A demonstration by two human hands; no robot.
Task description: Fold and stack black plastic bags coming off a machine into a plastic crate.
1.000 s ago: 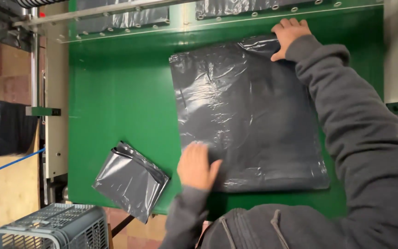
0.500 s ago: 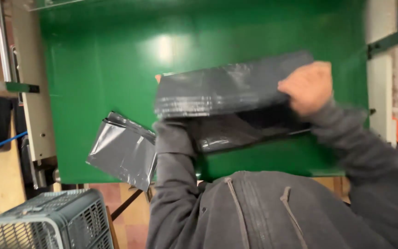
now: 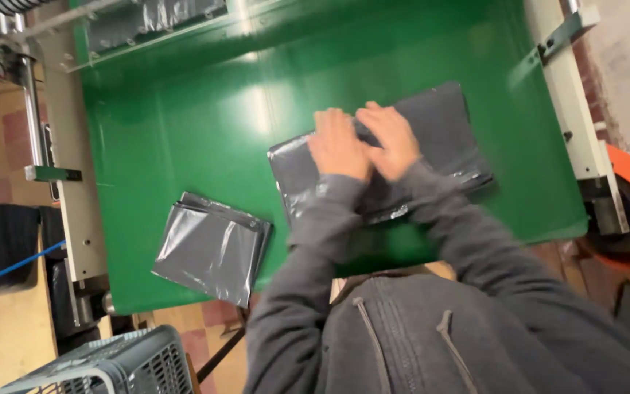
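Fingers of our left hand (image 3: 339, 144) lie flat and together, pressed palm-down on the folded grey plastic bag (image 3: 446, 131); those of our right hand (image 3: 389, 140) are spread slightly and pressed flat on the same bag, gripping nothing. Our two hands sit side by side, touching, near the middle of the bag. We see the bag lying folded on the green table (image 3: 184, 124), toward its right half and close to the near edge. Well apart to the left, at the table's near-left corner, rests a smaller folded grey bag (image 3: 211, 248). Below it a grey slatted crate (image 3: 111, 365) stands on the floor.
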